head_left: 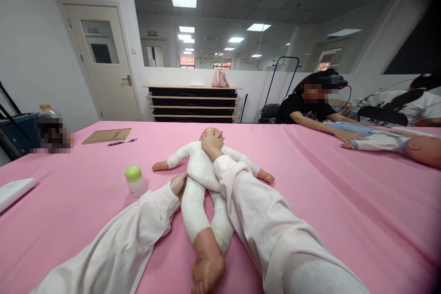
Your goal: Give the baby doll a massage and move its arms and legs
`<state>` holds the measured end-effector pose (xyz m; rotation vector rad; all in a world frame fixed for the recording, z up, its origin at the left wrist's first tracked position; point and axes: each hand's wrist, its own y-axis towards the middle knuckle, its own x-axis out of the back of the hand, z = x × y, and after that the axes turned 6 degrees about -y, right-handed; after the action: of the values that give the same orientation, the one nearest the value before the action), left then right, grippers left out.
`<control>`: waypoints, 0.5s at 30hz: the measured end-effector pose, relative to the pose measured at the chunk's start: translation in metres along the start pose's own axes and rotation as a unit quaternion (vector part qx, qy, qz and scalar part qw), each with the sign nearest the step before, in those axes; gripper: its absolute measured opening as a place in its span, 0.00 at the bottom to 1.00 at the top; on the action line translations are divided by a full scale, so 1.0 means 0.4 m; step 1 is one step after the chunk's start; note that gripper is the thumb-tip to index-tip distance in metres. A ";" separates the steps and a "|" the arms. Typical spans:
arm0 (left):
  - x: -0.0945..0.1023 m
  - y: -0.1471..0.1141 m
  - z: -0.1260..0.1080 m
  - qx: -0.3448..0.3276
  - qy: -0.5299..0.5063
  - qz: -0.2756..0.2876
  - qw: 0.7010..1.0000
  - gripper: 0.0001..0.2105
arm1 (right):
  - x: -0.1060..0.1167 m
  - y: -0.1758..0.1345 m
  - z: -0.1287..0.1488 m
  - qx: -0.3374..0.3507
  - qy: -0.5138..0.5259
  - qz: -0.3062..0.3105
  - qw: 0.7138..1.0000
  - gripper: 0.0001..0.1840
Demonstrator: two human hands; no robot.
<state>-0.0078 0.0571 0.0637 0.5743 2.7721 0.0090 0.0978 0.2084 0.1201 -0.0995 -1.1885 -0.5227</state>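
A baby doll [201,163] with a white cloth body and brown plastic limbs lies on the pink-covered table, its head away from me and its feet towards me. My right hand [212,141] reaches over the chest and is closed around the doll's head and neck area, covering much of the face. At the doll's hip, on the left, is my left hand [179,184]; its fingers are hidden behind or under the cloth body. Both of my arms wear pale long sleeves. A small jar [136,181] with a green lid stands left of the doll.
Farther back lie a brown notebook [106,135] and a pen [122,142]. A bottle [51,128] stands at the far left, near a white object [15,193]. Across the table on the right, a person [310,101] in a headset handles another dressed doll [382,141].
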 end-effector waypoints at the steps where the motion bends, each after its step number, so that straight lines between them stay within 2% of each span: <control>1: 0.014 0.002 -0.005 0.022 -0.009 0.001 1.000 0.33 | -0.002 -0.004 0.002 0.003 -0.005 -0.005 1.000 0.32; 5: 0.041 -0.018 0.001 0.072 -0.066 -0.033 0.995 0.29 | -0.017 -0.024 0.022 0.034 -0.016 -0.017 0.999 0.32; 8: 0.035 -0.036 0.026 0.062 -0.086 -0.104 0.989 0.33 | -0.024 -0.036 0.041 0.075 0.001 -0.055 0.996 0.32; 11: 0.024 -0.044 0.055 0.032 -0.076 -0.185 0.979 0.33 | -0.006 -0.056 0.041 0.107 0.038 -0.045 0.992 0.32; 13: 0.018 -0.046 0.069 0.006 -0.056 -0.224 0.973 0.29 | 0.021 -0.092 0.011 0.156 0.056 -0.023 0.986 0.32; 15: 0.014 -0.048 0.078 -0.017 -0.028 -0.246 0.969 0.26 | 0.056 -0.158 -0.053 0.270 0.048 -0.004 0.962 0.34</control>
<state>-0.0109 0.0399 0.0312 -0.1317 2.7734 -0.0674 0.0943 0.1382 0.1201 0.3945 -1.1997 -0.1928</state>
